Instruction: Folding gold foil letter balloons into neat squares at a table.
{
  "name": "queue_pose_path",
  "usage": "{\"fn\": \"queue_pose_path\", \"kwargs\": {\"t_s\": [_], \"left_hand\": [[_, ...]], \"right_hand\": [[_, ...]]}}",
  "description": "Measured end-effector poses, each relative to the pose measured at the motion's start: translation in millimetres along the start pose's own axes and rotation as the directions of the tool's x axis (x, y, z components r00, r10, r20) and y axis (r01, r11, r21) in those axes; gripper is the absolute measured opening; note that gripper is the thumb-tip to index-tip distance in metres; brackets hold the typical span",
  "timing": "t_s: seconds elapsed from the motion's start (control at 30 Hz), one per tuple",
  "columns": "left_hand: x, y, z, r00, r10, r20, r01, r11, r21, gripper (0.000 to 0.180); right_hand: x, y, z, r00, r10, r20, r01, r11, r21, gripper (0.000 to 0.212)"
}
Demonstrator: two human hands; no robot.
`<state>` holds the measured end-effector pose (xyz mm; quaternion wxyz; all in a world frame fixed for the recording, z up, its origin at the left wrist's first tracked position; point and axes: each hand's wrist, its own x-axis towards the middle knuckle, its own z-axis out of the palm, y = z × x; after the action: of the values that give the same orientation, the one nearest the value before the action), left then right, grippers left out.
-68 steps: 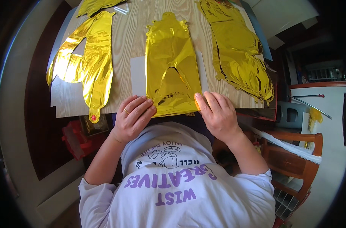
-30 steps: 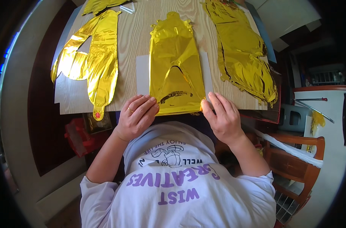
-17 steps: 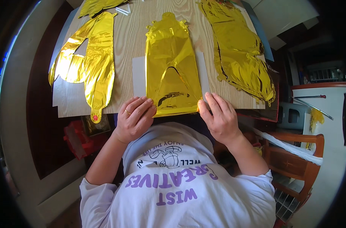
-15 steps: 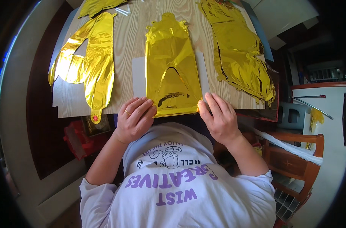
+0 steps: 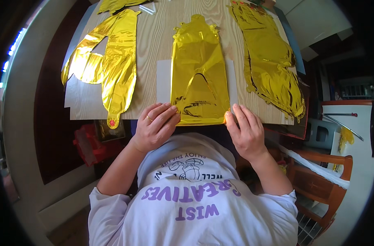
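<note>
A shiny gold foil balloon, flat and folded into a long panel, lies in the middle of the table with its narrow end far from me. At its near left corner, my left hand is closed, thumb and fingers pinching the foil. My right hand pinches the near right corner in the same way, its other fingers lying close together over the edge. The foil's near edge runs between both hands along the table's front edge. A pale sheet shows under the foil on both sides.
Another flat gold foil balloon with a triangular hole lies to the left, its tail overhanging the front edge. More gold foil covers the table's right side. Clear strips lie at the back. A wooden chair stands at right, a red crate below left.
The whole view has shifted, so everything sits slightly further right in it. Both hands keep their hold on the foil's near corners, and the foil looks much the same.
</note>
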<state>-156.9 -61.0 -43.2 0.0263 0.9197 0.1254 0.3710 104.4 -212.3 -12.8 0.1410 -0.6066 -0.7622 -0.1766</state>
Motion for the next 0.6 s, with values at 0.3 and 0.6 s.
{"fn": "queue_pose_path", "kwargs": {"t_s": [0.3,0.6], "left_hand": [[6.8,-1.3,-8.2,0.999,-0.019,0.050,0.021,0.999,-0.031,0.025],[12.1,-0.3,-28.0,0.994,0.084,0.063,-0.079,0.993,-0.086,0.024]], "right_hand": [[3.9,2.1,-5.4,0.999,-0.020,0.026,0.020,1.000,0.005,0.025],[4.0,2.3,-18.2,0.997,-0.073,-0.023,0.075,0.993,0.096,0.024]]}}
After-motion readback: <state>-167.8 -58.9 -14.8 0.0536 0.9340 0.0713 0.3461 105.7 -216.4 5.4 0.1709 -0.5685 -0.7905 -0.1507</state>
